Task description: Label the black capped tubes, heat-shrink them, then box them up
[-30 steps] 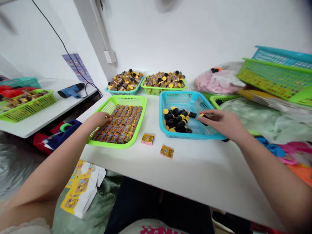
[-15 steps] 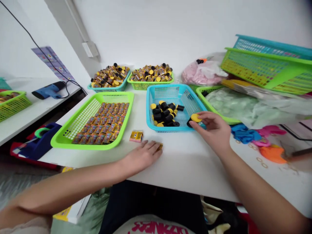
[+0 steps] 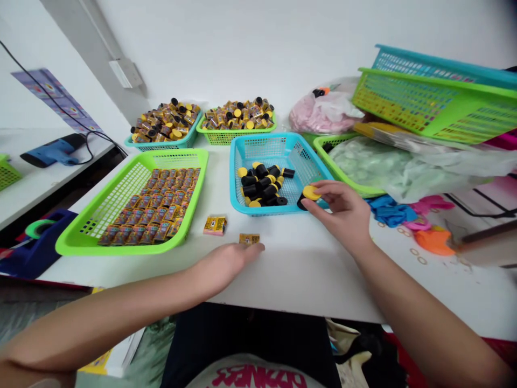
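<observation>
At the blue basket's (image 3: 297, 188) near right corner is a black tube (image 3: 301, 202) with a yellow end (image 3: 312, 193). The right hand (image 3: 341, 213) grips it between thumb and fingertips, parted about as wide as the yellow end. More such tubes (image 3: 266, 180) lie jumbled inside the blue basket, toward its left side. In front of the blue basket, the left hand (image 3: 226, 264) lies low over the table (image 3: 307, 269), by a printed packet (image 3: 249, 237). Its fingers are mostly hidden, so I cannot tell how far open they are or whether they have hold of anything. A second packet (image 3: 215, 225) lies just off the blue basket's front left corner. Left of the blue basket, a green basket (image 3: 121, 249) holds printed rolls (image 3: 155, 207) in rows. Behind the blue basket stands a heaped basket (image 3: 238, 138); to its right, a clear bag (image 3: 396, 164).
</observation>
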### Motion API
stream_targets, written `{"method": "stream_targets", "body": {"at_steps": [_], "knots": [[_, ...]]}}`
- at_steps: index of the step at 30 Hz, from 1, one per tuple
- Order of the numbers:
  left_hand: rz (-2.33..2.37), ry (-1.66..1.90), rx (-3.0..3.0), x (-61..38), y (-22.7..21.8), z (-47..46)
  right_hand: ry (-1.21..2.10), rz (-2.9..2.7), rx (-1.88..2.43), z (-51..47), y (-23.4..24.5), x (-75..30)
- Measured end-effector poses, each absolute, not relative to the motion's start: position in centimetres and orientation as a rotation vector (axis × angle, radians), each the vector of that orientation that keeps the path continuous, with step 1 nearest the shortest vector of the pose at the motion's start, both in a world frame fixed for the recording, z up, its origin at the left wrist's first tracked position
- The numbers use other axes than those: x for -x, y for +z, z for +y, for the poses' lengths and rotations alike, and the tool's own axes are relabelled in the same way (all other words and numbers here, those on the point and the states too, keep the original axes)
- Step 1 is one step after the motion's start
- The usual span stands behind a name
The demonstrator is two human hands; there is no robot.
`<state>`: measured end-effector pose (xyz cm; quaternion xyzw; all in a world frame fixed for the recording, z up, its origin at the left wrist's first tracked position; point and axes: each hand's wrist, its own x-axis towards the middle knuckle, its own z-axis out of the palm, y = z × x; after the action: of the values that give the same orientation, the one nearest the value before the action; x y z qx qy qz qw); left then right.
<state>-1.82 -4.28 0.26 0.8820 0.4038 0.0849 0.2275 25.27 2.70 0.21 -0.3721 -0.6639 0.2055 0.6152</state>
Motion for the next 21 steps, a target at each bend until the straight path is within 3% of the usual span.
{"method": "stream_targets", "body": {"at_steps": [6,12,21], "knots": [[1.036,0.674,-2.086,0.6,2.8,-2.4,0.632,-1.427,0.796,0.1,1.5,-23.1],[0.951,0.675,-1.611,-0.9,2.1,-0.3,0.841,-1.416,0.726,-0.9,0.7,-22.0],[0.869,0.710,-2.117,0.4,-1.3,-1.1,1.154,-1.461,0.814,-1.1,0.0,-22.2]]}}
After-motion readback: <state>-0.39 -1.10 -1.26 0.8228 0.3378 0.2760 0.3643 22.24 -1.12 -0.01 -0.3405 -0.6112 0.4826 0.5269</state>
